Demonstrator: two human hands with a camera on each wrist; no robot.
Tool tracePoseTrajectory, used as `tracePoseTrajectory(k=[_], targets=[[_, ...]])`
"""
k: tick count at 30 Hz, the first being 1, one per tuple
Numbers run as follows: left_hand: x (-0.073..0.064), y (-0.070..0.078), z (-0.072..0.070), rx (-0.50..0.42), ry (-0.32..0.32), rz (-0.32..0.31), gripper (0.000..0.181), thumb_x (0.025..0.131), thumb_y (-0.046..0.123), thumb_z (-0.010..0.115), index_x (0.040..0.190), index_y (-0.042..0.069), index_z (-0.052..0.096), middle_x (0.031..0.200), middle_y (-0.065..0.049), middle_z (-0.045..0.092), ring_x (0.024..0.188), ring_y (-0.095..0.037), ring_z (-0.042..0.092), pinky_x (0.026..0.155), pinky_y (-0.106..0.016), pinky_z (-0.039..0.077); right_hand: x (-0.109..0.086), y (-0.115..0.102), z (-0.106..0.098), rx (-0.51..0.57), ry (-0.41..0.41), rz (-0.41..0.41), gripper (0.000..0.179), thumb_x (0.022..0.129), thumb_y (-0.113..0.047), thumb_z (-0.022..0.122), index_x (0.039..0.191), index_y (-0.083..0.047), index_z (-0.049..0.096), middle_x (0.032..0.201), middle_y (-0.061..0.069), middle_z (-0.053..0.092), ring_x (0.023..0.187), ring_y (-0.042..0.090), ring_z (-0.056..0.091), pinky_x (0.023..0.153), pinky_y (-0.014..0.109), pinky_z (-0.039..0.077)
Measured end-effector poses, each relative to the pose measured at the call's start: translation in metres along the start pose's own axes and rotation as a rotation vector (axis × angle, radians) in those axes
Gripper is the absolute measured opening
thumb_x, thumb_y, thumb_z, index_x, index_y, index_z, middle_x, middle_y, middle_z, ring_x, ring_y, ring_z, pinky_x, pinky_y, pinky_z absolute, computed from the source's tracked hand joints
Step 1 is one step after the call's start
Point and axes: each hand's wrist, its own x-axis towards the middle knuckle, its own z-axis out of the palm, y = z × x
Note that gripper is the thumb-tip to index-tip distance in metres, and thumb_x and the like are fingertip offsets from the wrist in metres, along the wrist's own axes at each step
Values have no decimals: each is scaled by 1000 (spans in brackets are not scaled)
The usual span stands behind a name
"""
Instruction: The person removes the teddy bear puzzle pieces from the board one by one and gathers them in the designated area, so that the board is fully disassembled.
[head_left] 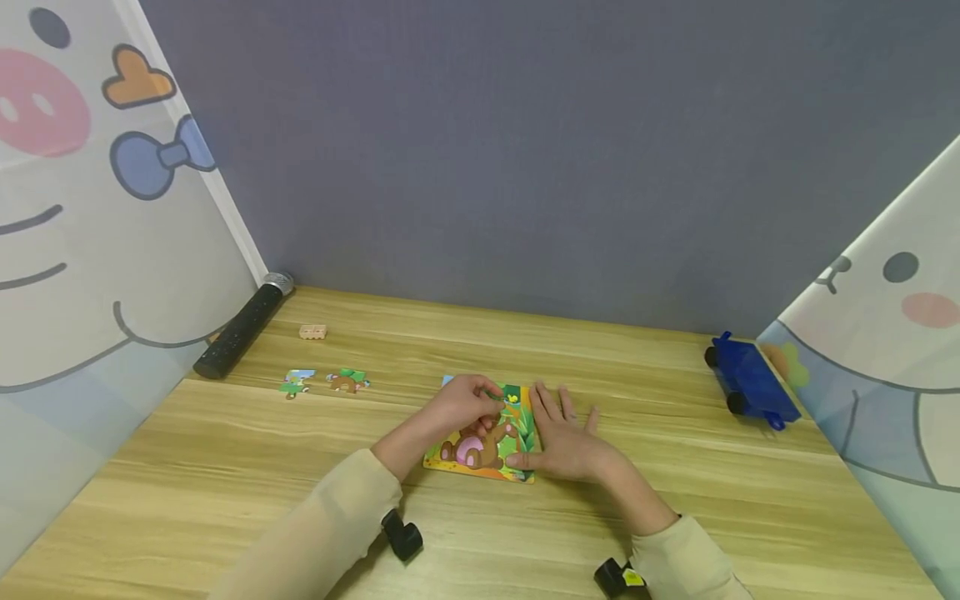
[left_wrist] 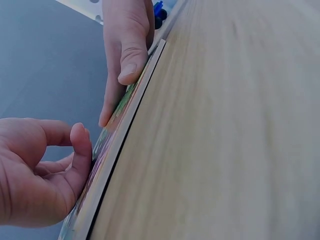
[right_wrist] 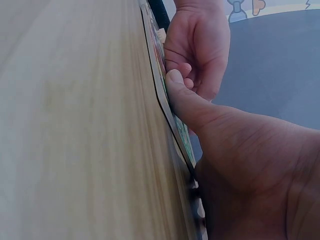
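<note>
A jigsaw puzzle [head_left: 472,461] with a brown bear lies flat on the wooden table. My left hand [head_left: 467,403] is over its upper left part, fingers curled, thumb and index finger close together. In the left wrist view that hand [left_wrist: 42,172] is low against the puzzle's surface [left_wrist: 102,167]; whether a piece sits between its fingertips is hidden. Fingers spread, my right hand [head_left: 566,446] rests at the puzzle's right edge, with its thumb [right_wrist: 176,80] on the picture. Two loose puzzle pieces, one blue and green [head_left: 297,381], one brown and green [head_left: 348,381], lie to the left.
Toward the back left are a black microphone [head_left: 243,329] and a small pinkish toy block [head_left: 312,332]. A blue toy cart [head_left: 752,382] with black wheels stands at the far right. A grey panel [head_left: 495,167] closes off the back, between printed side walls.
</note>
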Motion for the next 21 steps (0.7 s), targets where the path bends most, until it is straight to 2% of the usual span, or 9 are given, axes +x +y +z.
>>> tracePoseTrajectory(k=[7, 21], targets=[[0, 3, 2, -49, 25, -27, 40, 97, 6, 65, 133, -9, 56, 68, -9, 63, 53, -11, 59, 51, -21, 53, 1, 0, 0, 4, 5, -6, 118, 87, -68, 65, 161, -2, 2, 168, 15, -4, 149, 44, -14, 100, 82, -13], [3, 0, 1, -126, 57, -78, 37, 96, 8, 66, 131, -5, 62, 66, -6, 61, 49, -7, 53, 46, -20, 46, 0, 1, -1, 1, 3, 8, 119, 85, -72, 64, 162, -4, 5, 168, 12, -2, 150, 44, -12, 101, 82, -11]])
